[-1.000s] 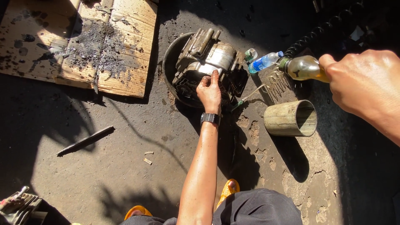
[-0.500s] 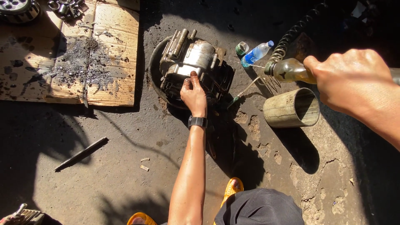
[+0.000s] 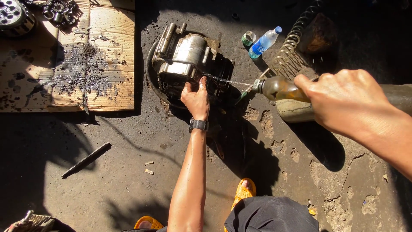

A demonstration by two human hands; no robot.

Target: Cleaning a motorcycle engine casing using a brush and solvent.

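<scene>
A grimy metal engine block sits in a dark round pan on the concrete ground. My left hand, with a black watch on the wrist, grips the block's near edge. My right hand holds a glass bottle of yellowish liquid, tipped sideways with its neck pointing left. A thin stream of liquid runs from the neck to the block, just above my left fingers.
Cardboard with dark metal filings lies at the left, with a clutch part and gears at its top. A plastic water bottle, small can, coil spring, metal cylinder and flat bar lie around.
My right hand has brought the bottle down and left toward the engine block, and liquid now streams from it. My left hand has stayed on the block.
</scene>
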